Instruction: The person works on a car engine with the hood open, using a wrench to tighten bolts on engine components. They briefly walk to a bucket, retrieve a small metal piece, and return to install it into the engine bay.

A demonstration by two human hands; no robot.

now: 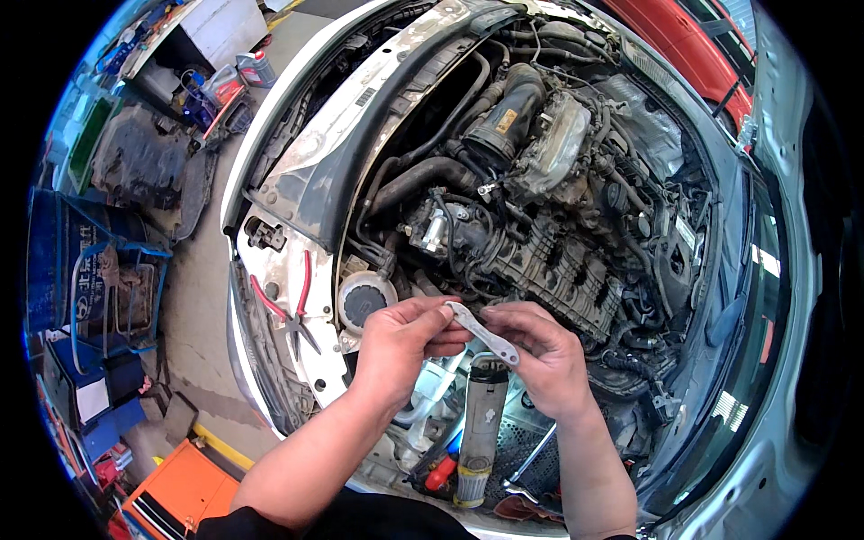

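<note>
My left hand (412,342) pinches the upper left end of a flat grey metal bracket (481,331) with holes at its ends. My right hand (544,358) grips the bracket's lower right end, fingers curled. Both hands are above the open engine bay (558,270). Just below them a grey cylindrical part (479,432) with a dark top stands on a perforated surface. Red-handled pliers (301,328) lie on the white body panel to the left, beside a round black cap (364,304). A long chrome ratchet tool (522,477) and a red-handled item (441,470) lie lower down.
The raised hood (778,153) is at the right, with a red car (684,45) behind it. At the left, along the floor (216,315), stand a blue barrel (63,252), dark removed panels (135,153), an orange cart (180,490) and a cluttered white bench (220,27).
</note>
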